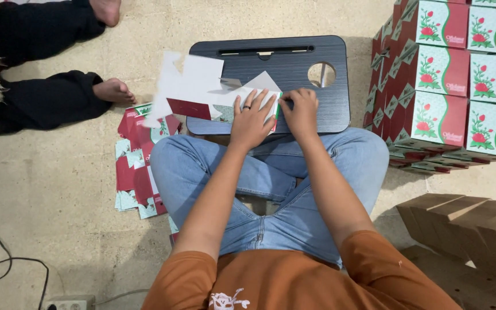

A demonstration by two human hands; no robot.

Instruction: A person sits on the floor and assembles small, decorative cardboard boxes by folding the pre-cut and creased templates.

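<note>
**Creasing a flat carton blank on the lap table**

The floor (58, 201) carries everything: a stack of finished rose-printed boxes (449, 80) on the person's right, plain brown cartons (472, 229) nearer, and a loose pile of unfolded blanks (139, 166) by the left knee. Another person's bare feet (113, 90) rest just beyond that pile.

Across the crossed legs sits the dark lap table (294, 63), and on its near edge lies the carton blank (202, 86), white side up, with red and green print showing at the edges. The left hand (252, 117) lies flat on it, fingers spread wide, pinning the sheet. The right hand (301, 112) is curled narrow at the blank's right edge, pinching a green-trimmed flap (278, 106).

A clean fold, I judge, depends on keeping the left palm firm close to the score line so the sheet cannot skate, and bending the flap evenly along its full length rather than from one corner.
</note>
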